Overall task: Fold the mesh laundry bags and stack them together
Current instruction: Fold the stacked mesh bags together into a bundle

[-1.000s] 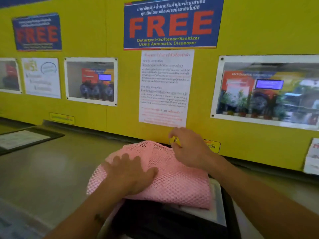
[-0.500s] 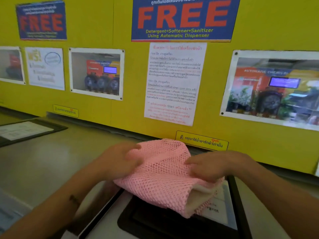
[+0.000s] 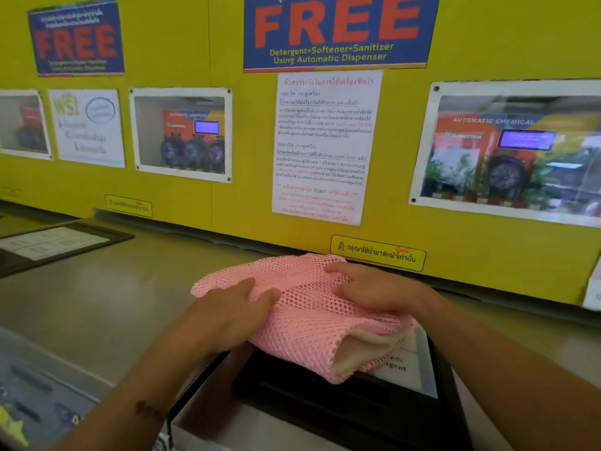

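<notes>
pink mesh bag (image 3: 302,307) folded, white lining showing.

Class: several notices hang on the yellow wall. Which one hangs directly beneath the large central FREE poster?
The white sheet of red and black text. The other notices beside it are framed photos of machines and, plus a smaller white notice at the left.

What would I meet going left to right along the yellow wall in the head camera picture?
Small blue FREE sign → white leaflet → small framed window → large FREE poster → large framed window.
</notes>
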